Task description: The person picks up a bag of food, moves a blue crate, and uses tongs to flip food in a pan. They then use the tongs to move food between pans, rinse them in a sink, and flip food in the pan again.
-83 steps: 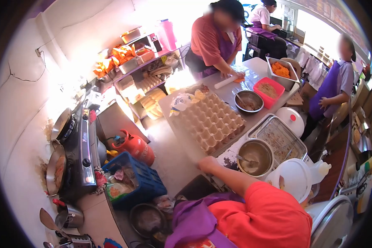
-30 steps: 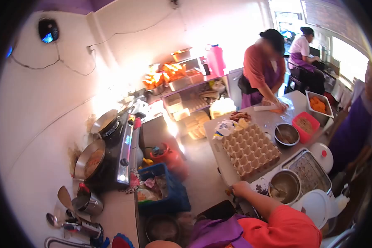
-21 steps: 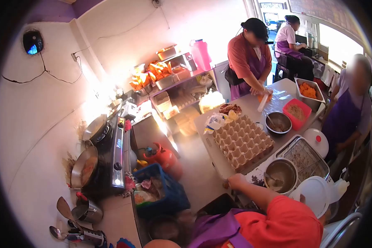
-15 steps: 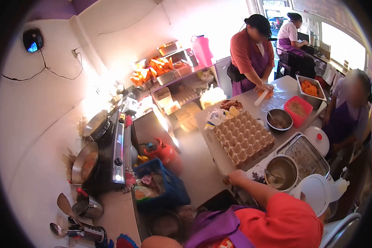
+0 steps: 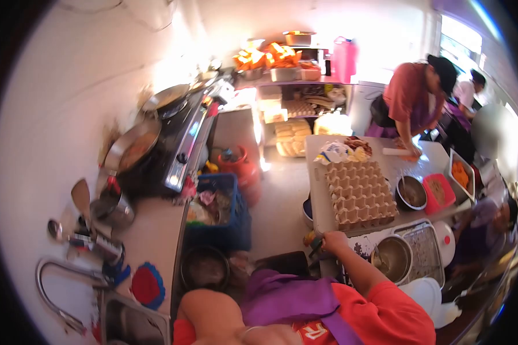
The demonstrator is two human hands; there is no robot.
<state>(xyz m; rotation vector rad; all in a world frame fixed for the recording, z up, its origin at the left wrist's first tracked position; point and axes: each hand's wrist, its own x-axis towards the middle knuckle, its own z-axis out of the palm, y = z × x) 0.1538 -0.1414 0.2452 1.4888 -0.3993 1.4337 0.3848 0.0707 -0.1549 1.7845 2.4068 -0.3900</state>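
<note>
My right hand is closed at the near left corner of the table. Beside its fingers is a small yellow and dark-green thing, too blurred to name. A stack of cardboard egg trays lies just beyond this hand. To its right is a steel pot with a utensil inside. My left arm is bent at the bottom edge. Skin past a thin band, perhaps my left hand, shows low in the view, its fingers hidden.
Left are a stove with pans, a utensil holder and a sink. A blue crate and a red gas cylinder stand on the floor. Across the table, a co-worker bends over orange food; another person is at right.
My view has swung left and down, so the scene sits farther right and the sink has come into view. My right hand stays near the table corner; more of my left arm shows.
</note>
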